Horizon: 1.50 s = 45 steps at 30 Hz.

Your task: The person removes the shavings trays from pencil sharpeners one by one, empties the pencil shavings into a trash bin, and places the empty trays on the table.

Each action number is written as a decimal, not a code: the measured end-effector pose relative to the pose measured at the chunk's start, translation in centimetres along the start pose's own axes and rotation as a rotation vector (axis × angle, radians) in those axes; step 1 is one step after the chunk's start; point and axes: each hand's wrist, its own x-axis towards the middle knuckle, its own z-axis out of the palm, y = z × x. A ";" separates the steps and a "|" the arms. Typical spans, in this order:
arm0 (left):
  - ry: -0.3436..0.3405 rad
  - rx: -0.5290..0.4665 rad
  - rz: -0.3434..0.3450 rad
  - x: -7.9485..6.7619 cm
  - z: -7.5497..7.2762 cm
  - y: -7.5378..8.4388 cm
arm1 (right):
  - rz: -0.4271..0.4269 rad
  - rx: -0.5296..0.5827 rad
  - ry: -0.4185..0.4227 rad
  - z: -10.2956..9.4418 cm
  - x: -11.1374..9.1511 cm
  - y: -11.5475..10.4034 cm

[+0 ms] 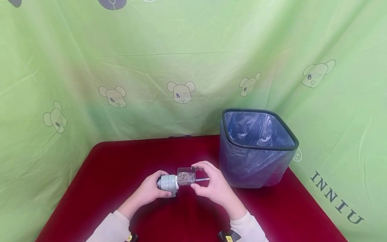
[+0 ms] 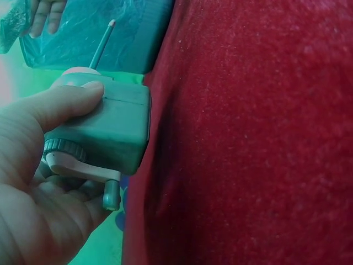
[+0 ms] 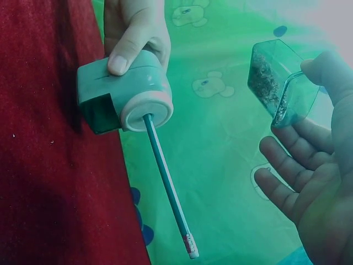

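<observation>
My left hand grips a grey-green hand-crank pencil sharpener above the red cloth. A pencil sticks out of its round white front, eraser end outward. The crank and its small knob show at the back in the left wrist view. An open drawer slot shows low on the sharpener's body in the right wrist view. My right hand pinches a clear shavings drawer between thumb and fingers. Dark shavings lie inside the drawer, which is apart from the sharpener.
A bin with a black rim and a bluish plastic liner stands on the right of the red-covered table. Green curtains printed with bear heads hang behind and on both sides.
</observation>
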 end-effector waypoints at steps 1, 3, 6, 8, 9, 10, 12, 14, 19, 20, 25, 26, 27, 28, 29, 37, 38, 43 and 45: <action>0.000 0.003 -0.004 0.0 0.0 -0.1 | 0.002 0.000 -0.001 0.0 0.0 0.0; 0.001 0.004 -0.004 0.0 0.1 -0.1 | 0.006 0.002 -0.001 0.0 0.0 0.0; 0.005 0.006 0.003 0.0 0.1 -0.2 | 0.005 -0.002 0.000 -0.1 0.0 0.0; 0.008 0.007 0.007 0.0 0.1 -0.2 | 0.002 -0.007 0.000 -0.1 0.0 0.0; 0.010 0.006 0.012 -0.1 0.2 -0.2 | 0.000 -0.009 0.000 -0.1 0.0 0.0; 0.010 0.007 0.011 -0.1 0.1 -0.2 | -0.002 -0.010 0.000 -0.1 0.0 0.0; 0.008 0.011 0.010 -0.1 0.2 -0.2 | -0.007 -0.012 -0.001 -0.1 0.0 -0.1; 0.007 0.005 0.013 -0.1 0.2 -0.3 | -0.010 -0.012 -0.003 -0.1 0.0 -0.1; -0.006 -0.009 0.010 -0.1 0.2 -0.1 | -0.008 -0.027 -0.002 -0.1 0.0 -0.1; -0.010 -0.010 0.010 -0.1 0.2 -0.1 | -0.006 -0.030 -0.001 -0.2 0.0 0.0; -0.012 -0.003 0.012 -0.2 0.1 0.1 | -0.003 -0.044 -0.001 -0.3 0.0 -0.1; -0.012 -0.001 0.013 -0.2 0.2 0.1 | -0.003 -0.046 -0.001 -0.3 0.0 -0.1; -0.012 0.003 0.014 -0.2 0.2 0.1 | -0.004 -0.047 0.000 -0.3 0.0 -0.1; -0.012 0.003 0.013 -0.2 0.2 0.1 | -0.004 -0.049 0.000 -0.3 0.0 -0.1; -0.011 0.005 0.014 -0.2 0.2 0.1 | -0.004 -0.048 0.001 -0.3 0.0 -0.1; -0.012 0.021 0.017 -0.1 0.5 -0.2 | -0.028 -0.056 0.006 -0.3 0.0 0.1; -0.013 0.021 0.017 -0.1 0.5 -0.3 | -0.028 -0.056 0.008 -0.3 0.0 0.1; -0.014 0.017 0.019 -0.1 0.6 -0.3 | -0.025 -0.056 0.012 -0.4 0.0 -0.1; -0.018 0.021 0.021 0.0 0.6 -0.4 | -0.029 -0.062 0.014 -0.4 0.0 -0.2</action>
